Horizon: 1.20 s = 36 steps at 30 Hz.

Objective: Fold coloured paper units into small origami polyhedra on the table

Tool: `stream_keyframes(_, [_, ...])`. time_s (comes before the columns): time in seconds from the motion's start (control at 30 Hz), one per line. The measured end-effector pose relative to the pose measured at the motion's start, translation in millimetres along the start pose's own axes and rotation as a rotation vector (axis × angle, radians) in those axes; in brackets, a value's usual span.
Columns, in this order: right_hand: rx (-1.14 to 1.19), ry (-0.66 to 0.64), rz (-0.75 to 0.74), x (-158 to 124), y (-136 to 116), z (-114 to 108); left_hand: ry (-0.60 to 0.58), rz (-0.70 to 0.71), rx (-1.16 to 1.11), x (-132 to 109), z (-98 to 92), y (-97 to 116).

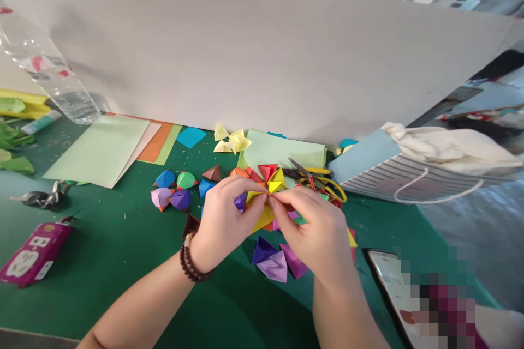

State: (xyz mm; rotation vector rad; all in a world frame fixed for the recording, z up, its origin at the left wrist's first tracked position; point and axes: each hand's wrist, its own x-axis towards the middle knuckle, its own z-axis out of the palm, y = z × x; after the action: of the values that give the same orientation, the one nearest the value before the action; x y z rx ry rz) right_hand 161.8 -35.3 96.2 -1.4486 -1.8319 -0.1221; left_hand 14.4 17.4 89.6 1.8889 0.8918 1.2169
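Observation:
My left hand [223,223] and my right hand [315,232] meet over the green table [118,251], both pinching a folded yellow paper piece [262,208]. A dark bead bracelet [192,264] circles my left wrist. Around the hands lie several small folded paper shapes: blue, green and purple ones [174,188] to the left, red and yellow ones [271,175] just beyond my fingers, and purple ones [276,262] below them. Yellow-handled scissors [317,180] lie just past my right hand.
Coloured paper sheets [106,150] and a plastic water bottle [49,71] are at the left, with keys [41,199] and a pink packet [35,253]. A grey partition board [262,54] stands behind. A striped paper bag [405,174] lies at right, a phone [393,283] near it.

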Motion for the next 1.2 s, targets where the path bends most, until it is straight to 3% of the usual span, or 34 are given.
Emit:
stream_keyframes(0.23, [-0.143,0.07,-0.036,5.5,-3.5,5.1,0.044,0.088,0.146,-1.1,4.5,1.6])
stream_keyframes(0.47, [-0.208,0.033,-0.031,5.1,1.2,12.4,0.054,0.158,0.292,-0.8,8.2,-2.3])
stream_keyframes(0.6, [-0.2,0.02,-0.027,6.5,2.8,12.2,0.035,0.029,0.162,2.5,6.6,-6.4])
stream_keyframes(0.77, [-0.065,0.004,-0.024,7.6,7.4,2.4,-0.067,-0.314,-0.21,7.4,1.3,-5.2])
stream_keyframes(0.83, [-0.031,-0.021,-0.016,7.0,8.3,-0.4,-0.087,-0.39,-0.315,8.3,0.8,-3.4])
stream_keyframes(0.93, [-0.047,-0.043,-0.011,6.1,7.9,-1.4,-0.092,-0.406,-0.318,8.6,1.2,-1.1])
stream_keyframes(1.2, [-0.002,-0.071,0.016,6.8,7.2,1.5,-0.121,-0.283,-0.095,6.8,-0.4,-8.7])
